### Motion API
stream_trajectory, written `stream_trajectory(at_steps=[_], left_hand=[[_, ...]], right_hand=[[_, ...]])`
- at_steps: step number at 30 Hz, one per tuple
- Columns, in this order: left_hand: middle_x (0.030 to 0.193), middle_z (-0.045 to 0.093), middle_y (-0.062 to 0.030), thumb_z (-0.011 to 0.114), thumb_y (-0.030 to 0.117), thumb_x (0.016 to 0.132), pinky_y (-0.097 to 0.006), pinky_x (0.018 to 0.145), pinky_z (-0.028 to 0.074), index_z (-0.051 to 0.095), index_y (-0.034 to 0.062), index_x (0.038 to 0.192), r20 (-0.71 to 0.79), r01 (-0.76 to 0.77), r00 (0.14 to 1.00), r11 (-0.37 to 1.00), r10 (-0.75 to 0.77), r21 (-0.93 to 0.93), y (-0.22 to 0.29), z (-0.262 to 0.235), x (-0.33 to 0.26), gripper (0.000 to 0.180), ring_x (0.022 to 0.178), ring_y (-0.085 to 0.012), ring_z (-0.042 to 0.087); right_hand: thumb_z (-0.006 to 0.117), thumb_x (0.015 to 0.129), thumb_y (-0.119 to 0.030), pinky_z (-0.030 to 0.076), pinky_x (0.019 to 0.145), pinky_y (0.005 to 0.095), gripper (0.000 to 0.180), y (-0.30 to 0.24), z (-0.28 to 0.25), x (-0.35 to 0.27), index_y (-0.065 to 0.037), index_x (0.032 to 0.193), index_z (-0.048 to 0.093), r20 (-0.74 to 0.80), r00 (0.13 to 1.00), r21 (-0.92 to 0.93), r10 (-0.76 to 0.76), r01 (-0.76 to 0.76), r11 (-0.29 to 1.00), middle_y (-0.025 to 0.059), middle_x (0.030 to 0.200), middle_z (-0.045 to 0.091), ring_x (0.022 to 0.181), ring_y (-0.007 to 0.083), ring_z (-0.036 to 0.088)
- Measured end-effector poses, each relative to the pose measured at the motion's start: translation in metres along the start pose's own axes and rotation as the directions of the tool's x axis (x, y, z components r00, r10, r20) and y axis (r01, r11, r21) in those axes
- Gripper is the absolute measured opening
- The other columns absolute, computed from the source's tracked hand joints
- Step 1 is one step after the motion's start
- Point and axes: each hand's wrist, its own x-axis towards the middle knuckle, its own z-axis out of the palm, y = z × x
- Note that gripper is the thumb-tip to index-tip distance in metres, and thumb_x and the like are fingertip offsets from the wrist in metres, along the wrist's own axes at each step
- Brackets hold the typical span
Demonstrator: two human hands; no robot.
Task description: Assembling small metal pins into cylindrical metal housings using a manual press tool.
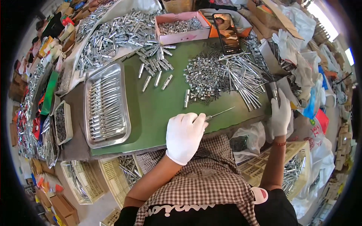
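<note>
While the left hand [185,136], in a white knitted glove, sits over the near edge of the green work mat [151,116], its fingers are curled closed with thumb and forefinger pinching a thin, pointed silver metal rod [221,113], which sticks out toward 2 o'clock above the mat.

Taking that hand as the dial's centre, the right hand [281,113], gloved likewise, is between 2 and 3 o'clock, fingers reaching along a dark metallic cylinder [274,89]; whether they grip it, I cannot tell. A spread of long, slender silver rods [245,81] fans out between 1 and 2 o'clock, touching a pile of small, shiny metal pieces [203,75] between 12 and 1. One short silver metal tube [186,98] lies at 12, with a pink cardboard box [184,37] of small parts farther out. A black smartphone [228,34] leans at 1, a heap of silver metal tubes [120,34] spreads at 11, and a rectangular stainless-steel tray [112,71] holding a row of silver pointed metal pieces [107,109] lies at 10.
</note>
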Motion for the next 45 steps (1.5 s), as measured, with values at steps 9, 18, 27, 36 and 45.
stream_trajectory(at_steps=[9,18,27,36,45], left_hand=[[0.087,0.061,-0.0037,0.078,0.017,0.083,-0.044,0.074,0.046,0.070,0.0118,0.098,-0.037,-0.018,0.999,1.000,0.018,-0.023,-0.001,0.000,-0.003,0.018,0.082,-0.0286,0.061],[0.086,0.062,-0.0054,0.075,0.018,0.085,-0.045,0.075,0.046,0.072,0.0119,0.097,0.050,0.019,0.999,1.000,-0.017,-0.023,0.001,-0.001,0.001,0.014,0.082,-0.0310,0.061],[0.089,0.064,-0.0052,0.076,0.019,0.086,-0.045,0.078,0.046,0.074,0.0133,0.100,0.050,0.031,0.998,1.000,-0.031,-0.005,0.001,-0.003,-0.002,0.015,0.085,-0.0310,0.063],[0.082,0.060,-0.0034,0.077,0.019,0.084,-0.043,0.069,0.048,0.072,0.0122,0.110,0.004,-0.028,1.000,1.000,0.028,0.014,0.001,-0.003,0.003,0.027,0.077,-0.0270,0.062],[0.096,0.062,-0.0044,0.080,0.020,0.081,-0.045,0.080,0.047,0.077,0.0147,0.107,0.041,0.057,0.997,0.998,-0.058,0.024,0.009,-0.002,0.004,0.027,0.091,-0.0296,0.061]], right_hand=[[0.089,0.072,-0.014,0.057,0.066,0.0348,0.072,-0.144,-0.019,-0.062,-0.021,0.139,0.065,0.242,0.901,0.262,-0.360,0.297,0.918,0.0076,0.090,0.064,0.076,0.0249,0.067],[0.083,0.083,-0.026,0.054,0.058,0.0411,0.071,-0.153,-0.016,-0.069,-0.020,0.149,0.057,0.483,0.835,0.253,-0.262,0.154,0.955,0.0130,0.083,0.069,0.064,0.0326,0.068],[0.080,0.089,-0.020,0.058,0.078,0.0375,0.053,-0.073,-0.009,-0.032,-0.009,0.139,0.065,-0.011,0.993,0.091,0.114,-0.113,0.989,0.0154,0.107,0.076,0.090,0.0298,0.074],[0.075,0.090,-0.019,0.047,0.095,0.0446,0.030,-0.046,0.003,0.018,-0.012,0.119,0.074,-0.090,0.984,-0.168,-0.151,0.135,0.977,0.0066,0.108,0.070,0.108,0.0303,0.063],[0.079,0.083,-0.022,0.048,0.089,0.0460,0.014,-0.057,0.041,0.077,-0.011,0.088,0.072,0.010,0.968,-0.158,-0.250,0.248,0.956,0.0071,0.097,0.069,0.102,0.0321,0.064]])
